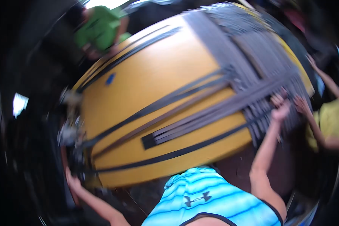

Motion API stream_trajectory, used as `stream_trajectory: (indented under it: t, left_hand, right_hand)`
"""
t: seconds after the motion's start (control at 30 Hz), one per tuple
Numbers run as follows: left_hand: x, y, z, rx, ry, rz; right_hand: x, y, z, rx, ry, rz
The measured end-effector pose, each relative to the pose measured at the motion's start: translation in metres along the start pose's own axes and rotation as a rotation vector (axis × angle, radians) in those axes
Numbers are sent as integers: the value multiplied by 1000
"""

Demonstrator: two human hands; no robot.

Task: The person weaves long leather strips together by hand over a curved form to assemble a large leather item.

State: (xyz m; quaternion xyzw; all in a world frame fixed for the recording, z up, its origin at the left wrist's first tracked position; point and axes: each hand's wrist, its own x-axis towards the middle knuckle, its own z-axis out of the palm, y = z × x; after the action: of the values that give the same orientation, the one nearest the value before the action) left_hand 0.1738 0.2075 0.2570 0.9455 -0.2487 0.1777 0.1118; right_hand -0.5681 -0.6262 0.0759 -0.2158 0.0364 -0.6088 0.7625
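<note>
My right hand (280, 108) is closed at the right end of a long black strip (169, 154), over a pile of dark strips. The black strip runs along the near edge of a yellow table (139, 101) to its left end. My left hand (74, 183) is low at the left, beside a blurred machine-like assembly (71, 132); motion smears its fingers. A bundle of dark grey-brown strips (214, 111) with a black end piece (149, 141) lies across the table, and other long strips (158, 101) lie behind it.
Layered dark strips (252, 49) cover the table's right side. A small blue piece (110, 79) lies toward the far left. A person in green (101, 30) is at the far edge. At the right, a person in yellow (331, 118) has a hand (301, 104) close to my right hand.
</note>
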Motion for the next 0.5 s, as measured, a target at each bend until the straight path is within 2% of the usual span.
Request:
stream_trajectory:
  t: [0.03,0.07,0.1,0.13,0.17,0.2,0.23,0.27,0.3,0.37,0.5]
  left_hand:
    - [2,23,2,-335,-33,-238]
    - [3,45,4,-776,45,-504]
    - [4,69,7,-1105,209,-745]
    - [-1,96,1,-1069,242,-753]
    - [-4,100,0,-996,234,-746]
    - [-6,100,-1,-941,212,-718]
    - [-10,102,-2,-921,206,-701]
    - [-12,102,-1,-933,188,-652]
    - [-11,98,-6,-915,152,-628]
    - [-14,97,-11,-899,129,-584]
    - [-14,80,-13,-872,84,-522]
  right_hand:
    - [0,-12,-19,31,82,-5]
    - [0,-20,-20,-61,45,12]
    - [3,-38,-41,-103,149,-5]
    - [10,-63,-81,-13,17,84]
    - [10,-72,-82,-107,-54,60]
    - [8,-86,-88,-214,57,29]
    - [15,-97,-100,-162,-261,115]
    - [2,-76,-27,-409,437,-109]
    - [2,-96,-76,-217,-272,77]
    - [-13,-110,-50,-431,119,-81]
    - [-41,-68,-2,-608,302,-115]
